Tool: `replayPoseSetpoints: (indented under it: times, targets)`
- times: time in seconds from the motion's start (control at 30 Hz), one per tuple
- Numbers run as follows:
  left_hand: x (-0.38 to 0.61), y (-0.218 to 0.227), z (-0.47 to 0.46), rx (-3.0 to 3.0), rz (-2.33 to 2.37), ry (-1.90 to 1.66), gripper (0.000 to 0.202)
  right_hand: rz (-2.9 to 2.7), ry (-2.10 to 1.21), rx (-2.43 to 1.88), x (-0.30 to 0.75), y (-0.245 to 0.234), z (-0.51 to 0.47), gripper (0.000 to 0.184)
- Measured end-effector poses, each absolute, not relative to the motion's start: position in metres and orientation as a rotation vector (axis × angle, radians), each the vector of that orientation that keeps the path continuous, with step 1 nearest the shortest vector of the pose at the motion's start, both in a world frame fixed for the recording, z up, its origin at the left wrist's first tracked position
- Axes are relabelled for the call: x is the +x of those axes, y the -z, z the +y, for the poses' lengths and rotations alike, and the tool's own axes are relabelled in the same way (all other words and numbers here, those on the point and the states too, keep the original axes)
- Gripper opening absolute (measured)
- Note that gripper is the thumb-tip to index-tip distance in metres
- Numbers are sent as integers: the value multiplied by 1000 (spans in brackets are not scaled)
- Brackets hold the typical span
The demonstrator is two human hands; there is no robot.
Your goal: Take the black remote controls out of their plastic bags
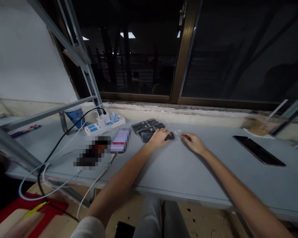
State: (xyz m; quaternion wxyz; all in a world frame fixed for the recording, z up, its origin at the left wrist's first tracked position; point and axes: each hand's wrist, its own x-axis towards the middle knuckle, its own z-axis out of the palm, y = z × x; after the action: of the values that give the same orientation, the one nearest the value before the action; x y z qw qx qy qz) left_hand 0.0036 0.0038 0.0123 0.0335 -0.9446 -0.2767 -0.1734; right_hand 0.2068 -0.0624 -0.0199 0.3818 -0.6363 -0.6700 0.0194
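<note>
On the grey table, my left hand [161,137] is closed on a dark flat packet [149,137], holding it against the surface. The packet's right end sticks out past my fingers, and clear plastic film [178,134] stretches from there towards my right hand. My right hand [192,142] pinches the far edge of this clear film between thumb and fingers. Behind my left hand lies a fanned stack of similar black packets [145,125] in glossy wrapping. What is printed on them is too small to read.
A white power strip [105,126] with plugs and cables stands left, near a blue cup [74,116]. Two blurred-out phones [120,140] lie in front of it. Right are a dark tablet or phone [259,150] and a drink cup with a straw [263,125]. Metal frame posts flank the table.
</note>
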Motion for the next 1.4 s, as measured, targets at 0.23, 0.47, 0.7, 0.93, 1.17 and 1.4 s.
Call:
replayPoseSetpoints:
  times: [0.23, 0.47, 0.7, 0.93, 1.17, 1.4]
  targets:
    - [8, -12, -3, -2859, -766, 628, 43, -1493, -257, -1640, 214, 10, -57, 28]
    - [12, -3, -3, -2732, -1032, 514, 54, -1451, -406, -1583, 212, 5, -54, 31]
    - [15, -7, -6, -2721, -1178, 546, 61, -1353, -624, -1544, 209, -3, -60, 34]
    - [14, -12, -7, -2783, -1059, 593, 57, -1377, -710, -1439, 213, 0, -59, 23]
    - [11, -17, -8, -2784, -865, 608, 50, -1345, -774, -1469, 206, -4, -66, 36]
    - [8, -21, -7, -2782, -873, 564, 41, -1370, -796, -1376, 197, -10, -73, 32]
